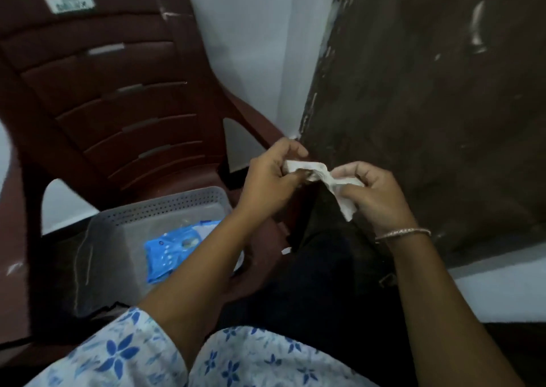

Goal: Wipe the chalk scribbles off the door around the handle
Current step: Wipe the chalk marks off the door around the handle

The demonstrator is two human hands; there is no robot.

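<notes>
One white wipe (322, 177) is pinched between two hands, left hand (271, 177) and right hand (375, 197), beside one door (428, 106).

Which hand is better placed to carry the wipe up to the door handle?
Right hand: it grips the wipe on the door side, below the handle; the left hand is nearer the chair.

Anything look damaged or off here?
The door looks worn: pale, flaking patches run down its left edge. The wipe pinched between the left hand and right hand is crumpled. Nothing else stands out.
</notes>
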